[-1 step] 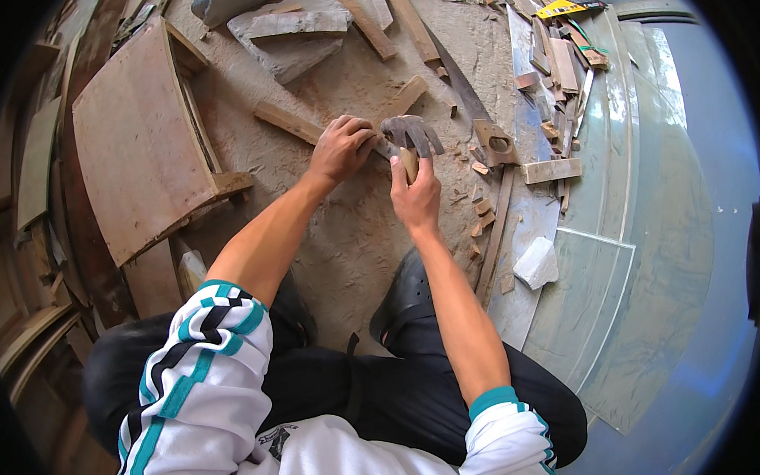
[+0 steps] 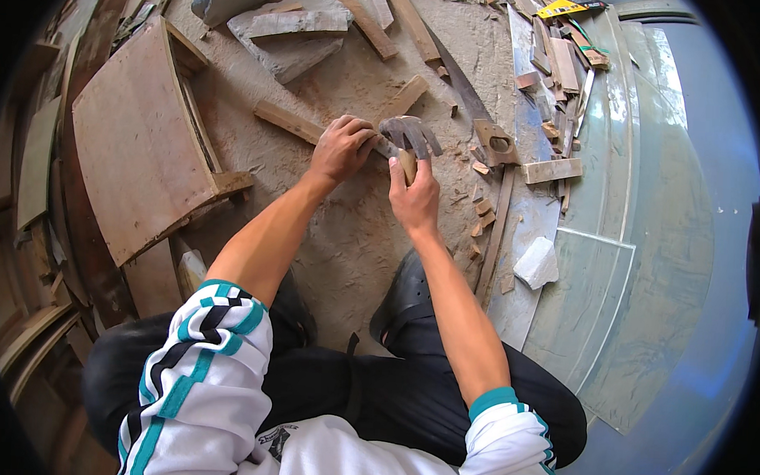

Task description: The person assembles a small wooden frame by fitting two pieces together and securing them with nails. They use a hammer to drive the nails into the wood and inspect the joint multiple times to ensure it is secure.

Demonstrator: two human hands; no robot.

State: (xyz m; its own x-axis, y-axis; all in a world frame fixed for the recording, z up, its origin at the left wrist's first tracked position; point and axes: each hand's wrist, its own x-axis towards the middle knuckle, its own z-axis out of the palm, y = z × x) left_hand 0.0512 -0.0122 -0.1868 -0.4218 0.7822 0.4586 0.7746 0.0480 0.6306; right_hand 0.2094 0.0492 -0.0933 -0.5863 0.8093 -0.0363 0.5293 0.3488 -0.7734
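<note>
My right hand (image 2: 416, 198) is closed round the wooden handle of a claw hammer (image 2: 412, 136), thumb along the handle just below the dark metal head. Beside it, my left hand (image 2: 343, 149) has its fingers pinched on a narrow greyish piece (image 2: 386, 146) whose kind I cannot make out. This piece reaches across to the hammer, and whether the two touch is unclear. A wooden strip (image 2: 288, 123) runs on the ground up to my left knuckles. Just beyond my fingers lies a short wooden block (image 2: 405, 94), angled away.
On the left stands a wooden box-like piece (image 2: 141, 141). A handsaw (image 2: 494, 143) lies right of the hammer, near scattered offcuts (image 2: 562, 68) and a white block (image 2: 536, 263). Glass sheets (image 2: 648, 222) cover the right side. Stone slabs (image 2: 291, 37) lie at the far end.
My right hand and the hammer have shifted very slightly to the left. Everything else looks the same.
</note>
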